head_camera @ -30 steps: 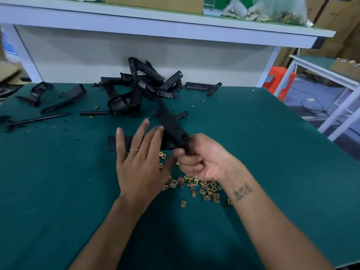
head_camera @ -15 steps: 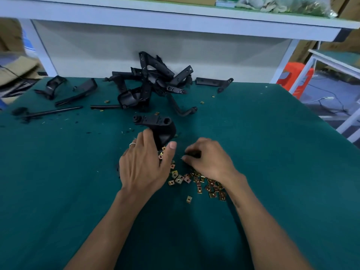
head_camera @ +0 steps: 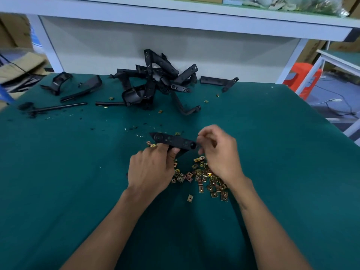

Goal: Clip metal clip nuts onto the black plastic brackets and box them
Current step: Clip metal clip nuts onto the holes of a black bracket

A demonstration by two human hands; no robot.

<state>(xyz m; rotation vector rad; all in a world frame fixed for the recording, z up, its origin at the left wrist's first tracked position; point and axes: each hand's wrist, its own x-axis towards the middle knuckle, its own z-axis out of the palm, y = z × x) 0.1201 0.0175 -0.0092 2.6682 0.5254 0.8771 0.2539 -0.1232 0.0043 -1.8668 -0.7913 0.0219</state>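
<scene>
A black plastic bracket (head_camera: 175, 142) lies flat across the middle of the green table, just above the mat. My left hand (head_camera: 151, 170) grips its near edge from below, fingers curled round it. My right hand (head_camera: 220, 152) is at the bracket's right end with fingers curled; thumb and forefinger pinch together there, and whether a clip nut is between them is hidden. Several brass-coloured clip nuts (head_camera: 202, 176) are scattered on the mat under and between my hands.
A heap of black brackets (head_camera: 153, 82) sits at the table's far edge, with loose ones to the left (head_camera: 81, 88) and right (head_camera: 218, 81). A white shelf (head_camera: 175, 18) runs above. An orange stool (head_camera: 302, 78) stands beyond the right edge.
The left hand has turned the bracket from standing to lying flat and raised it. The right hand has left the clip nut pile and come up to the bracket's right end.
</scene>
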